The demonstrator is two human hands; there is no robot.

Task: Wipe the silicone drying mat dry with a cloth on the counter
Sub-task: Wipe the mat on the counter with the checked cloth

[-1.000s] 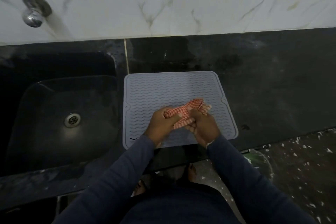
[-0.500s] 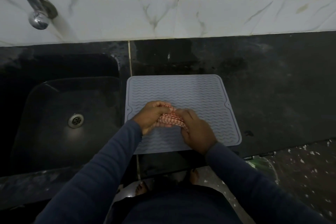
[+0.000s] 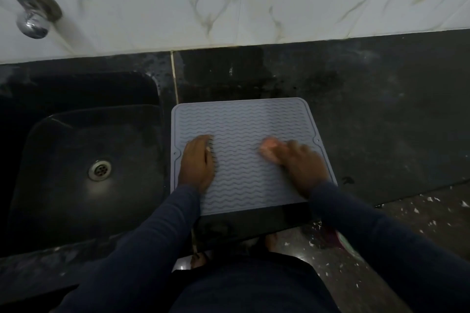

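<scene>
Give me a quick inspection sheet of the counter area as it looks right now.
Surface: dark counter, smudged behind the mat.
Job's things: grey silicone drying mat flat beside the sink; bunched cloth pressed on it, motion-blurred.
Clutter: small dark speck right of the mat.
Hands: left hand flat on the mat's left edge, holding nothing; right hand over the cloth, blurred.
Cables: nothing seen.
Surroundings: black sink with metal drain, tap top left, marbled wall tiles, speckled floor below.

Legible text, labels, brands, numbers, signs: none on any surface in the head view.
</scene>
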